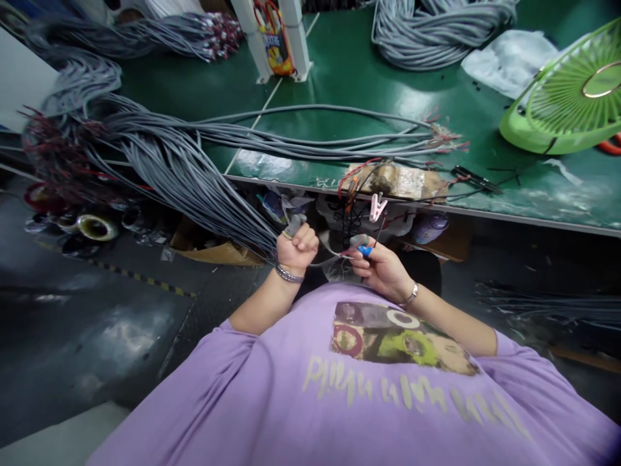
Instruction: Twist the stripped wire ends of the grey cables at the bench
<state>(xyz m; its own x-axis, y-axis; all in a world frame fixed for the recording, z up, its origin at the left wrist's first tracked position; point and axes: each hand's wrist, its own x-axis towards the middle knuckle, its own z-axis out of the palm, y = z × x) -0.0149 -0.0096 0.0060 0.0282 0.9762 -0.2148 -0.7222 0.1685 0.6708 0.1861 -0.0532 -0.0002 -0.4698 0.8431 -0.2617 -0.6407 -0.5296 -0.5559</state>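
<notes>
My left hand (297,246) is closed around a grey cable, at the end of a thick bundle of grey cables (194,168) that hangs over the bench edge. A grey covering wraps its thumb. From this fist the cable end (334,252) runs across to my right hand (381,266), whose thumb and fingers pinch its thin reddish and pale wires. A small blue piece (364,250) shows at the right fingertips; I cannot tell whether it is a tool or a finger wrap. Grey material also covers a right fingertip.
On the green bench (339,84) lie cables with stripped ends (444,139), a taped block (398,180) and a coiled cable bundle (436,32). A pink clip (377,207) hangs at the edge. A green fan (572,97) stands right. Below are a cardboard box (213,249) and a purple bottle (431,226).
</notes>
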